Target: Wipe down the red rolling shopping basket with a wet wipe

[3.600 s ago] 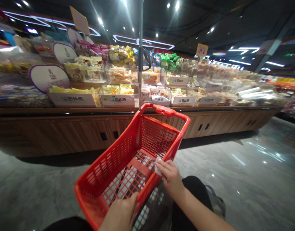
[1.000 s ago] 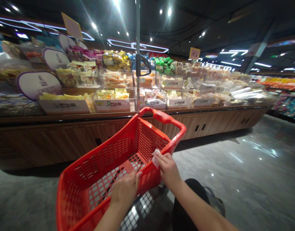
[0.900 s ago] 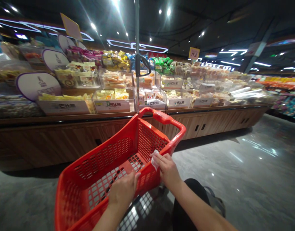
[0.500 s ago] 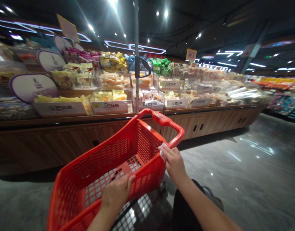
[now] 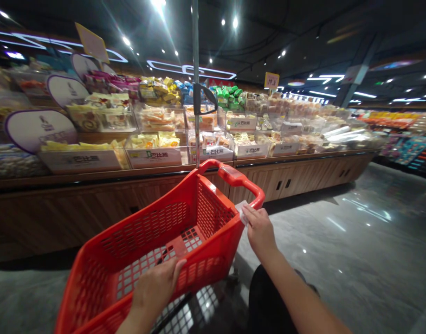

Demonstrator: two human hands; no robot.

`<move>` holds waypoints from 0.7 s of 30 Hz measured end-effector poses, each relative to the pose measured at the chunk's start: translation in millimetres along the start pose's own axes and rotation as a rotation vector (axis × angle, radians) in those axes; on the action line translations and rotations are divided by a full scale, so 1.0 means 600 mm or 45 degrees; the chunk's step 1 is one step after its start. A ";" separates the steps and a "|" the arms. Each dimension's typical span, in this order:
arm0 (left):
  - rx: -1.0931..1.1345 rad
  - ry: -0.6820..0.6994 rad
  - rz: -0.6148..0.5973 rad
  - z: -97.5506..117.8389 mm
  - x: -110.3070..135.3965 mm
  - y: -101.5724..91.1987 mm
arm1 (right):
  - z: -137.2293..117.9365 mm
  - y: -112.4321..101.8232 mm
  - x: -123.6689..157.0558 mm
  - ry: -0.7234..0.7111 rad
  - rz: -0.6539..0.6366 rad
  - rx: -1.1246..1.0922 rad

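Red plastic shopping basket (image 5: 146,227), seen from above and behind, angled across the lower frame, with an orange-red handle (image 5: 232,174) at its far end. The basket stands in front of the person, above a polished grey floor (image 5: 338,260), and appears to sit on a dark wheeled frame, partly hidden. Left hand (image 5: 153,290): laid palm down at the near side wall, fingers extended, not clenched; no object is visible in it. Right hand (image 5: 260,229): thumb and fingers closed in a pinch on a small white tissue (image 5: 242,212), just beside the basket's far corner, near the handle. Handling (judged): the moulded lattice looks light and stiff, and the rim and handle offer the surest hold. The tissue looks thin, soft and easily torn, so a light pinch suits it. Background: a wood-panelled display desk (image 5: 77,208) carries clear bins of packaged baked goods (image 5: 159,118). A slim metal pole (image 5: 196,69) with a black clip rises beyond the handle.
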State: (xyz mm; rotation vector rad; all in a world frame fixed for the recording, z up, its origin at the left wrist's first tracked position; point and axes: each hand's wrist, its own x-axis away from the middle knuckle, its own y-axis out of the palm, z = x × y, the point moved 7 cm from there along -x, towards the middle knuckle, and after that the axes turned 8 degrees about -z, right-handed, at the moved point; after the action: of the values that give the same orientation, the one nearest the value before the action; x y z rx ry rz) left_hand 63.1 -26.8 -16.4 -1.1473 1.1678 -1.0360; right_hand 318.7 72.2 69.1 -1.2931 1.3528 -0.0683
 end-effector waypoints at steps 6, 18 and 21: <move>0.078 0.103 0.049 -0.024 -0.002 0.012 | -0.048 0.023 0.023 -0.101 -0.159 -0.096; 0.204 0.334 0.331 -0.063 0.009 -0.005 | -0.021 -0.028 0.015 -0.043 0.019 -0.056; 0.218 0.376 0.335 -0.066 0.009 -0.005 | -0.058 0.002 0.031 -0.096 -0.107 -0.116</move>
State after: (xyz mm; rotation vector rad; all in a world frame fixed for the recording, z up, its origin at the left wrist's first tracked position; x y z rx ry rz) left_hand 24.2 -37.0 -15.4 -0.7002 1.3898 -1.0995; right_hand 298.9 38.3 66.1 -1.4157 1.2492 -0.0155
